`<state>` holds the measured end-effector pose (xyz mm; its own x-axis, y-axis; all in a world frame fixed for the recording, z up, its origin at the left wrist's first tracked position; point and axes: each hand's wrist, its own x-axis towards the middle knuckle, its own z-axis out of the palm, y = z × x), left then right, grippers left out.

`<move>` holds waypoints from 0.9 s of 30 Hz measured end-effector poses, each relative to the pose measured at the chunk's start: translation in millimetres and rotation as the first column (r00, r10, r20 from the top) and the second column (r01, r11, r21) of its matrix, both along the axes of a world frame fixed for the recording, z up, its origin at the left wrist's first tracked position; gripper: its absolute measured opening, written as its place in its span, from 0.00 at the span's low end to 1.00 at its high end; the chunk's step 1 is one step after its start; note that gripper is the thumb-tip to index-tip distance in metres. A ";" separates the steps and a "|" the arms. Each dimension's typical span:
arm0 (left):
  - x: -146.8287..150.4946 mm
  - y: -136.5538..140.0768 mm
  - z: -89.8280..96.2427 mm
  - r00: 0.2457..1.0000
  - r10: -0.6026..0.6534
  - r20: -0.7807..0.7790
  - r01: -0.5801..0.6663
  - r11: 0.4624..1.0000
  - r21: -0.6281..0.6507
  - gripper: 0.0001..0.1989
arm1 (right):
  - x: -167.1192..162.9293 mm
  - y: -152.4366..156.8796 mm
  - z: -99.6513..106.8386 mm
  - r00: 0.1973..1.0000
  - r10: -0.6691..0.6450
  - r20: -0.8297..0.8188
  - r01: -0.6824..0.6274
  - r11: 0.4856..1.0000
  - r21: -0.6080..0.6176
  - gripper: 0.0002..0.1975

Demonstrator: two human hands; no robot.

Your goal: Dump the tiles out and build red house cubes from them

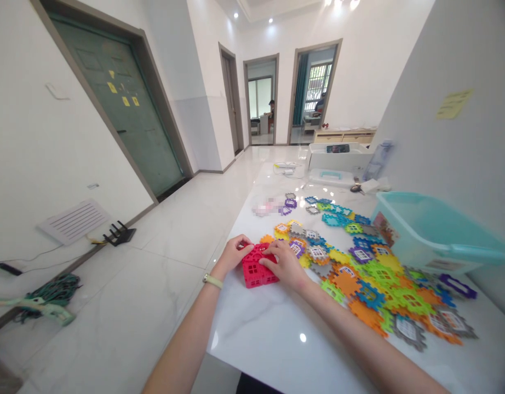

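A small red toy house (252,272) made of interlocking plastic panels with window openings stands on the white table (252,328). At its upper left, my left hand (235,253) grips it, thumb and fingers closed on the top edge. From the right, my right hand (286,264) holds the roof part, its thumb against the front face and its fingers over the top. Just behind and to the right lie many loose interlocking panels (346,282) in orange, yellow, green, blue, purple and grey, overlapping in a broad heap.
A light-blue plastic bin (437,219) stands at the right, beside the panels. Farther back are a lidded box (332,176), a white container (338,157) with a phone on it, and a power strip (287,165). The table's left edge borders the tiled floor.
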<state>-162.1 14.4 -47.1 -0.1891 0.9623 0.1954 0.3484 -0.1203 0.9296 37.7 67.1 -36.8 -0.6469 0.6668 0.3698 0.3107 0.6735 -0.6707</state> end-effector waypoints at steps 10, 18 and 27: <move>-1.1 3.4 -7.7 0.998 -0.020 0.066 0.020 1.000 0.006 0.06 | -1.2 -4.0 3.9 1.000 -0.020 -0.009 0.020 1.000 -0.020 0.06; -1.7 3.0 -6.5 0.995 -0.053 0.090 0.055 0.998 -0.013 0.07 | -1.4 -4.4 7.2 0.999 -0.038 -0.003 0.038 0.999 -0.005 0.05; -4.4 -15.7 10.7 0.986 -0.129 -0.110 0.126 0.992 -0.032 0.20 | 5.9 -2.0 12.8 1.000 0.009 0.015 -0.009 1.000 -0.020 0.09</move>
<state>-166.5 -1.4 -36.4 -0.0430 0.9819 0.1846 0.4335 -0.1481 0.8889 43.5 65.1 -24.0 -0.6586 0.6679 0.3468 0.3151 0.6632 -0.6789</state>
